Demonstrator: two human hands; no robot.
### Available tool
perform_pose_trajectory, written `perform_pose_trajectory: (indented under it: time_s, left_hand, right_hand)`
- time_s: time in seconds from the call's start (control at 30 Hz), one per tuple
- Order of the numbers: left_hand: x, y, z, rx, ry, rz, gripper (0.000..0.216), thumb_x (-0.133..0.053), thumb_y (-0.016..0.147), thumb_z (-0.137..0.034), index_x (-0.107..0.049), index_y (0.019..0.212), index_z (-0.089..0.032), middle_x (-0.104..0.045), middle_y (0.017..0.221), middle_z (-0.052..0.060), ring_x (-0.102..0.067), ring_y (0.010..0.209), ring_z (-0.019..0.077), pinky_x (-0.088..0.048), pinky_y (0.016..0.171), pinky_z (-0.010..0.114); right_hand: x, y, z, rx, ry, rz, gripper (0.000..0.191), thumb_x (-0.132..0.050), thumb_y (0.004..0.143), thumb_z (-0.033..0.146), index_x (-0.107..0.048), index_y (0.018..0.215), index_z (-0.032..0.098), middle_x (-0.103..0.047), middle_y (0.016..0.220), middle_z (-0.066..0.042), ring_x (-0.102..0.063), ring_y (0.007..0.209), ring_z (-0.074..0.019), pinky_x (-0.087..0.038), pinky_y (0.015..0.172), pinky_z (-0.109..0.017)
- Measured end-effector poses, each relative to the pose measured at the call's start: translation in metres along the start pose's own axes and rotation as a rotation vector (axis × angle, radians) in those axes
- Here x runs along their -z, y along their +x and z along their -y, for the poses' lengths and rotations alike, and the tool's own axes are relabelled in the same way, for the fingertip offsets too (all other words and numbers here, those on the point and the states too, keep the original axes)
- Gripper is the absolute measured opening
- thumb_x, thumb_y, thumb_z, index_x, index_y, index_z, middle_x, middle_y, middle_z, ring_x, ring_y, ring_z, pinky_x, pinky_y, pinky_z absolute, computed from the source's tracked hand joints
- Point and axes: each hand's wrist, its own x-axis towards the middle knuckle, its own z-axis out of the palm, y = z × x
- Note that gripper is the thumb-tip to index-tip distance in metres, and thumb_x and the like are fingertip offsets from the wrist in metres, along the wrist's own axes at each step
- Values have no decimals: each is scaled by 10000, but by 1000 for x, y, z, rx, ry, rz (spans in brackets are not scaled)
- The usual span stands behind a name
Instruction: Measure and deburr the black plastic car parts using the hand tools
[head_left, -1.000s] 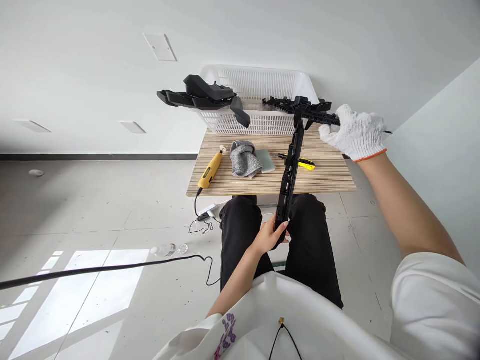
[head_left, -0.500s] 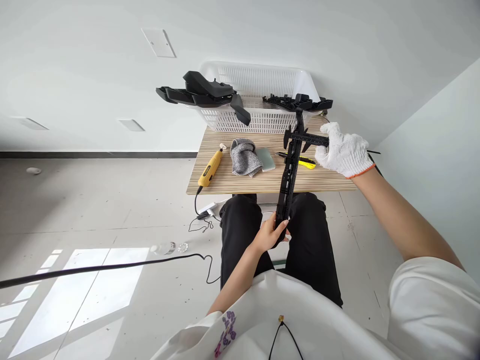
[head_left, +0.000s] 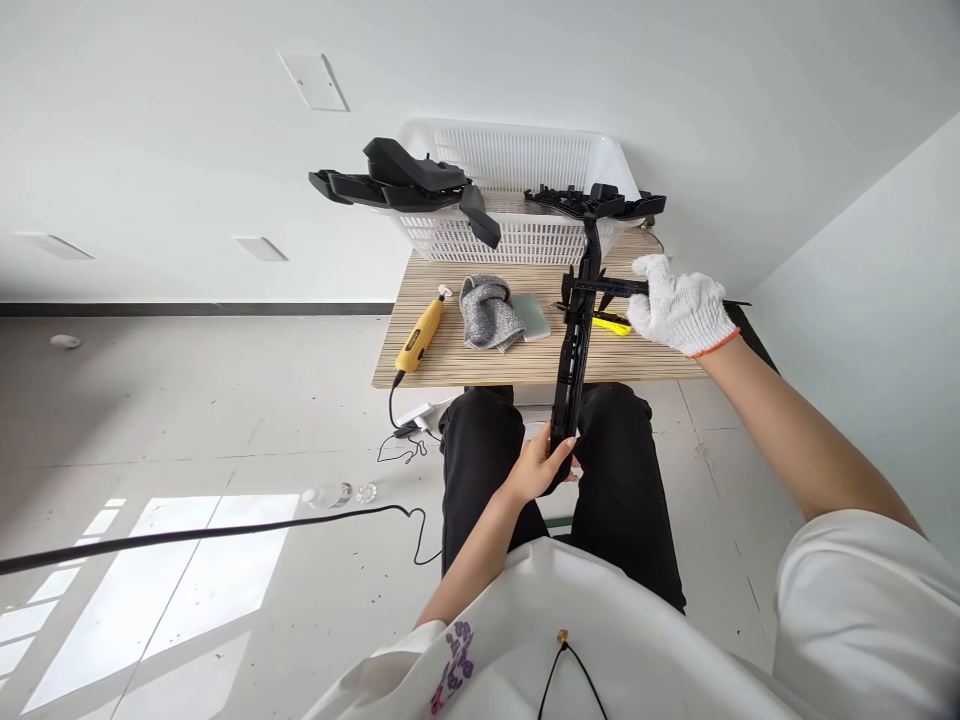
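Observation:
My bare left hand [head_left: 541,464] is closed around the lower end of a long black plastic part [head_left: 571,365], which points away from me above my knees. In a white knit glove with an orange cuff, my right hand [head_left: 681,308] grips a black caliper [head_left: 619,287]. The caliper lies crosswise over the upper stretch of the part, its jaws at the part's sides; whether both touch it I cannot tell. Beneath them on the table is a yellow utility knife [head_left: 612,323], partly hidden by the part.
A white plastic basket [head_left: 517,240] stands against the wall, with black plastic parts [head_left: 420,185] across its rim. On the wooden table [head_left: 465,372] lie a yellow rotary tool [head_left: 421,335], a grey cloth [head_left: 489,313] and a greenish pad [head_left: 532,316]. A black cable [head_left: 225,535] crosses at the left.
My right hand and the caliper have moved slightly left and down, toward me. The upper end of the black part has shifted a little left. My left hand keeps its hold.

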Motion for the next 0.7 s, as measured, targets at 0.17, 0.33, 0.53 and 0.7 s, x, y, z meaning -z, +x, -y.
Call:
perform_pose_trajectory:
  time_s: [0.17, 0.33, 0.53, 0.7]
  left_hand:
    - [0, -1, -1, 10, 15, -5, 529, -628, 930, -667, -544, 1150, -193, -736, 788, 8, -757, 605, 166, -631, 604, 270]
    - [0, -1, -3, 0, 32, -2, 520, -620, 937, -663, -544, 1143, -192, -741, 790, 7, -760, 610, 163, -612, 592, 250]
    - [0, 0, -2, 2, 23, 0, 508, -616, 943, -658, -539, 1136, -195, -745, 793, 4, -766, 613, 164, -606, 589, 245]
    - [-1, 0, -1, 16, 3, -2, 503, -632, 933, -659, -531, 1095, -194, -743, 786, 1, -764, 612, 168, -629, 602, 272]
  right_hand:
    - [-2, 2, 2, 39, 20, 11, 623, -437, 884, 362, -554, 1480, 224, -706, 832, -116, -660, 721, -287, -415, 621, -351]
    - [-4, 1, 2, 58, 25, 16, 614, -429, 886, 348, -576, 1451, 159, -717, 869, -138, -651, 719, -274, -400, 621, -332]
    - [-7, -1, -2, 92, 42, -12, 571, -404, 912, 333, -606, 1396, 109, -723, 879, -156, -644, 702, -264, -337, 602, -315]
    - [-10, -3, -4, 96, 44, 9, 559, -395, 920, 331, -624, 1383, 118, -706, 806, -128, -619, 662, -258, -297, 594, -319]
